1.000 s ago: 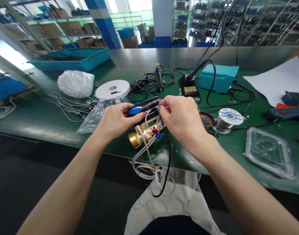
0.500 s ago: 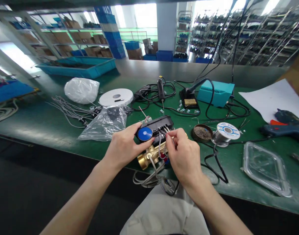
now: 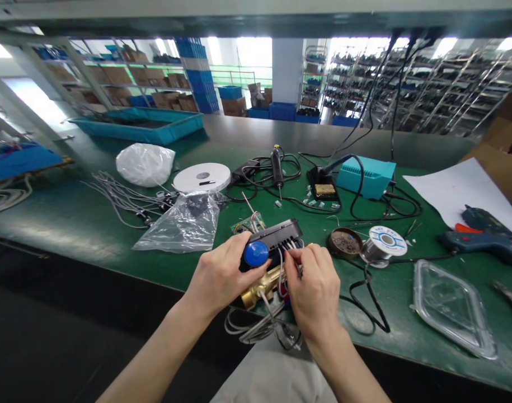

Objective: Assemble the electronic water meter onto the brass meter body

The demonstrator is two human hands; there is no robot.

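My left hand (image 3: pixel 222 268) is closed around the left end of a black plastic housing (image 3: pixel 276 232), its thumb just under a round blue cap (image 3: pixel 256 253). Grey wires run out through slots along the housing's near side. My right hand (image 3: pixel 316 280) pinches these grey wires (image 3: pixel 280 263) close to the slots; the fingertips partly hide them. Below the housing lies a brass valve body (image 3: pixel 251 296) with a threaded end. Behind the housing sits a small green circuit board (image 3: pixel 241 225) with thin wires standing up. Looped grey cables (image 3: pixel 251 327) hang at the bench edge.
A solder spool (image 3: pixel 384 243) and a round tin (image 3: pixel 344 242) stand right of my hands. Farther back are a soldering station (image 3: pixel 367 176) and an electric screwdriver (image 3: pixel 276 168). A clear plastic lid (image 3: pixel 452 308) and a glue gun (image 3: pixel 482 238) lie right; a plastic bag (image 3: pixel 184 224) lies left.
The view has tilted upward, so the bench sits lower in the picture. The housing has turned slightly, showing more of its top and the blue cap. Both hands keep their hold.
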